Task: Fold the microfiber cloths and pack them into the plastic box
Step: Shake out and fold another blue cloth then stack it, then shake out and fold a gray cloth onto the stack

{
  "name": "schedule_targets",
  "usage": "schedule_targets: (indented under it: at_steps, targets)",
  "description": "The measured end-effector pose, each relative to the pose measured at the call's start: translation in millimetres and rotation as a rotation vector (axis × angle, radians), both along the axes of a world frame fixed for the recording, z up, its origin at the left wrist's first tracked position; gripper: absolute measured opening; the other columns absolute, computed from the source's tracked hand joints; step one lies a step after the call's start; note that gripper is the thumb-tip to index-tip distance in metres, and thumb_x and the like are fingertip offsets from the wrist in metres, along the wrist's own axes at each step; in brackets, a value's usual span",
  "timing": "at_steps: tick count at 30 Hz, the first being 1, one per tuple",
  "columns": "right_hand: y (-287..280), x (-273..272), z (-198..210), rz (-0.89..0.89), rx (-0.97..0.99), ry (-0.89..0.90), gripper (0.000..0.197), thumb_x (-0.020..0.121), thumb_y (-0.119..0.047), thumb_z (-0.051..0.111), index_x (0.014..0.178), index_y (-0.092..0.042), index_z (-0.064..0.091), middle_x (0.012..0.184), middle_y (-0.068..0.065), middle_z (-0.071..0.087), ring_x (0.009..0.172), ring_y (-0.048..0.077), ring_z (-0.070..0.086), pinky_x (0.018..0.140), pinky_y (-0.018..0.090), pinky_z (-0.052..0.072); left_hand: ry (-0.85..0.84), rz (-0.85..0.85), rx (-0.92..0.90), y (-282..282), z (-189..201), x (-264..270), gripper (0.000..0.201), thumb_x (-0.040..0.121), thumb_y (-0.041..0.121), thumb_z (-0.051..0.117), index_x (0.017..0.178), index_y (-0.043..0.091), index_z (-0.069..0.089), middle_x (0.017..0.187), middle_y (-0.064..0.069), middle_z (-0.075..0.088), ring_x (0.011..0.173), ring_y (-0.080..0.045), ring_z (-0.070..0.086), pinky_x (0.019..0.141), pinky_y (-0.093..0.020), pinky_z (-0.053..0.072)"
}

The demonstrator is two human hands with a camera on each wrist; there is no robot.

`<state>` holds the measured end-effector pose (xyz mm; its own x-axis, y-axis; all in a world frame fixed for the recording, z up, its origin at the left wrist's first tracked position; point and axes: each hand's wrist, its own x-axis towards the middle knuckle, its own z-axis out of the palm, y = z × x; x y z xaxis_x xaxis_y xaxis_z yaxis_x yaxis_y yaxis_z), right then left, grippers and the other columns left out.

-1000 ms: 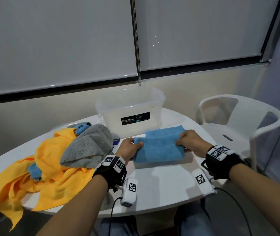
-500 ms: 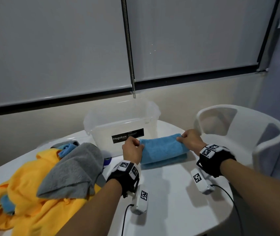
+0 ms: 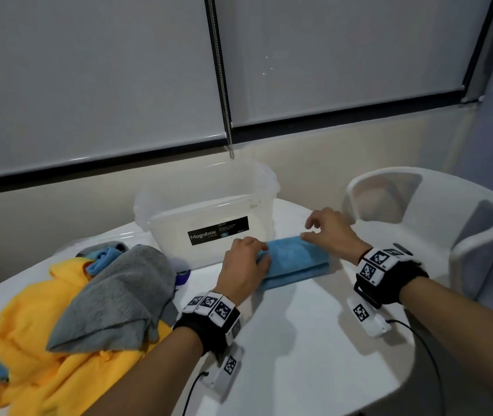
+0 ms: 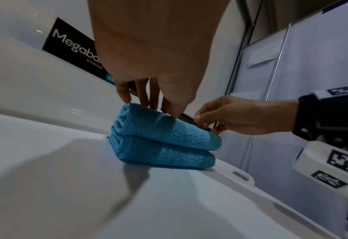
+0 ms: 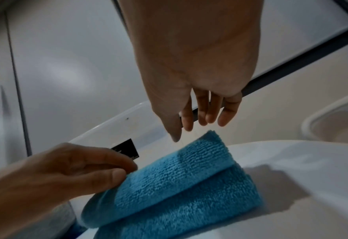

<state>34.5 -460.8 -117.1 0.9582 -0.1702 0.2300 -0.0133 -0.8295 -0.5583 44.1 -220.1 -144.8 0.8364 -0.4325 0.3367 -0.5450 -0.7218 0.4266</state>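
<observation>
White round tabletop [image 3: 314,340] carries folded blue microfiber cloth [image 3: 294,259] before clear plastic box [image 3: 209,214]; left hand [image 3: 243,265] presses fingertips, right hand [image 3: 329,232] hovers relaxed; regrasp, lift next.

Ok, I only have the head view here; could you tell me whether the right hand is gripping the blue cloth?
Observer: No. In the right wrist view the right hand is open, its fingers hanging just above the far corner of the blue cloth, apparently with a small gap.
Operator: Thank you. How does the left hand sit on it?
Observer: The left wrist view shows the left hand with its fingertips pointing down onto the top fold at the cloth's near end.
Operator: And how is the cloth folded?
Observer: Seen from the side, it is two thick layers stacked, lying on the table just in front of the plastic box.
</observation>
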Motion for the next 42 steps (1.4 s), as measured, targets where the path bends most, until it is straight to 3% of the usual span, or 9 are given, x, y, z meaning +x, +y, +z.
schedule_targets:
  at_steps: [6,17,19,22,26,29,32,35,42]
  targets:
    - [16,-8,-11,0.082,-0.100,0.133,0.019,0.078,-0.031,0.076,0.079,-0.012,0.072,0.083,-0.001,0.066,0.082,0.017,0.061,0.070,0.027,0.044,0.119,-0.041,0.111,-1,-8,4,0.027,0.093,0.031,0.053,0.076,0.011,0.060,0.084,-0.006,0.057,0.077,-0.024,0.054,0.073,-0.039,0.049]
    - [34,-19,34,0.114,-0.153,0.187,0.023,0.088,-0.029,0.066,0.083,-0.009,0.076,0.088,0.003,0.074,0.083,0.020,0.067,0.079,0.036,0.054,0.143,0.008,0.165,70,69,-21,0.024,0.091,0.031,0.060,0.108,0.020,0.073,0.108,-0.002,0.071,0.101,-0.027,0.065,0.089,-0.040,0.054]
    - [52,-23,51,0.166,-0.147,0.151,0.026,0.089,-0.034,0.068,0.083,-0.010,0.076,0.087,0.001,0.075,0.078,0.017,0.067,0.073,0.033,0.054,0.101,0.046,0.115,102,94,-29,0.019,0.092,0.030,0.061,0.101,0.020,0.073,0.097,0.002,0.071,0.090,-0.023,0.068,0.082,-0.035,0.055]
    - [94,-30,76,0.304,-0.115,0.119,0.025,0.090,-0.038,0.069,0.081,-0.016,0.076,0.082,-0.006,0.072,0.074,0.005,0.064,0.065,0.025,0.045,0.077,0.135,0.127,154,125,-36,0.023,0.093,0.027,0.064,0.110,0.015,0.074,0.106,0.000,0.073,0.093,-0.020,0.068,0.086,-0.034,0.055]
    - [158,-38,97,0.463,-0.113,0.127,0.032,0.088,-0.040,0.069,0.077,-0.011,0.075,0.066,0.000,0.067,0.059,0.011,0.053,0.060,0.028,0.039,0.168,0.205,0.314,227,141,-43,0.030,0.085,0.030,0.071,0.112,0.019,0.072,0.108,0.000,0.072,0.092,-0.017,0.066,0.083,-0.031,0.054]
    - [197,-46,103,0.539,-0.114,0.127,0.031,0.088,-0.042,0.070,0.079,-0.013,0.077,0.072,0.001,0.071,0.064,0.012,0.059,0.065,0.031,0.047,0.298,0.128,0.531,258,137,-58,0.045,0.078,0.036,0.079,0.121,0.029,0.066,0.108,0.009,0.064,0.095,-0.013,0.060,0.079,-0.028,0.047]
    - [225,-53,106,0.572,-0.125,0.156,0.030,0.088,-0.043,0.069,0.091,-0.015,0.079,0.089,-0.001,0.075,0.080,0.013,0.067,0.077,0.035,0.055,0.330,0.127,0.681,273,116,-67,0.060,0.075,0.039,0.081,0.130,0.030,0.058,0.122,0.004,0.059,0.109,-0.022,0.058,0.090,-0.039,0.052]
    - [240,-56,104,0.601,-0.146,0.197,0.032,0.087,-0.046,0.068,0.095,-0.017,0.079,0.097,-0.005,0.075,0.087,0.012,0.068,0.083,0.040,0.058,0.182,0.125,0.701,283,90,-71,0.050,0.077,0.042,0.076,0.122,0.028,0.059,0.123,-0.002,0.053,0.109,-0.028,0.054,0.090,-0.045,0.051]
    - [253,-64,110,0.629,-0.174,0.238,0.029,0.090,-0.039,0.067,0.089,-0.012,0.078,0.085,0.002,0.075,0.081,0.017,0.069,0.073,0.035,0.057,-0.070,0.188,0.623,292,64,-72,0.021,0.098,0.032,0.053,0.114,0.023,0.066,0.115,-0.002,0.053,0.105,-0.023,0.049,0.079,-0.038,0.051]
